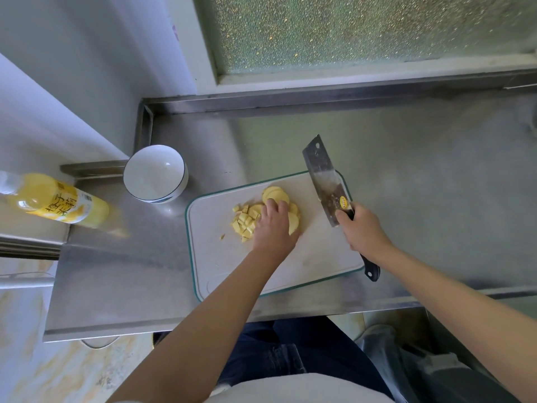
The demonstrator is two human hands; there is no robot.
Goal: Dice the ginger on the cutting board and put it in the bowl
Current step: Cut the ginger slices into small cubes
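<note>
A pale cutting board point(313, 257) with a green rim lies on the steel counter. On it are round yellow ginger slices point(276, 194) and a small heap of diced ginger point(243, 221) to their left. My left hand point(273, 225) rests on the slices, fingers bent over them. My right hand point(361, 228) grips the black handle of a cleaver point(322, 173), whose blade is lifted over the board's right edge, away from the ginger. A white bowl point(155, 173) with a blue rim stands empty, left of the board.
A bottle of yellow drink point(55, 202) lies at the far left on a lower ledge. The steel counter point(421, 170) has raised edges at the back and left. A frosted window runs behind it. My legs show below the counter's front edge.
</note>
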